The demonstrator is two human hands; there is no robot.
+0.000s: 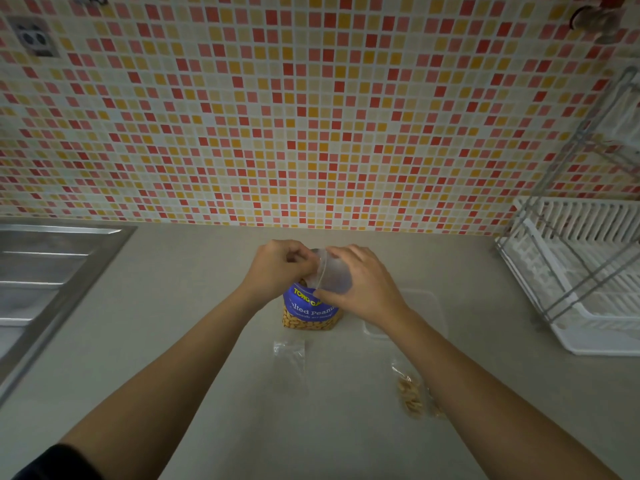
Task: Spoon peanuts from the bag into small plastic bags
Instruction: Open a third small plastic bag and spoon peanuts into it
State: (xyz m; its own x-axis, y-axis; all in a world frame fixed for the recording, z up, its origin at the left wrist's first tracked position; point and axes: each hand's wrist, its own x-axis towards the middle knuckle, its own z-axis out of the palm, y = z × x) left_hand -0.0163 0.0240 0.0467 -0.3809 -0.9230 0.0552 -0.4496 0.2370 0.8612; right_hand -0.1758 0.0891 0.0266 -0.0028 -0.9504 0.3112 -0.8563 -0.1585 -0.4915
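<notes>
A grey, matte countertop (173, 323) runs from side to side, meeting a wall of small mosaic tiles (311, 116) in red, pink, orange and cream; a socket (34, 38) sits high on the wall at the left. The ribbed steel drainboard of a sink (52, 271) is let into the counter at the left edge; a white dish rack (581, 271) with a wire frame stands at the right edge.

The peanut bag (310, 311) stands upright near the middle of the counter, blue-labelled, with nuts showing through its clear lower part. Both hands meet over its mouth. The right hand (360, 285) grips a clear plastic cup (332, 275), thumb below and fingers above, tilted on its side with its rim toward the left. The left hand (277, 268) has its fingers curled right at that rim and the bag's top edge — whether it pinches anything cannot be told.

Nearer the person, an empty small plastic bag (289, 362) lies flat just in front of the peanut bag; a second small bag (410, 396), holding peanuts, lies to the right, partly under the right forearm. A faint clear flat piece of plastic (426, 306) lies beside the right wrist; what it is cannot be made out. A dark sleeve (52, 462) shows at the lower left corner.
</notes>
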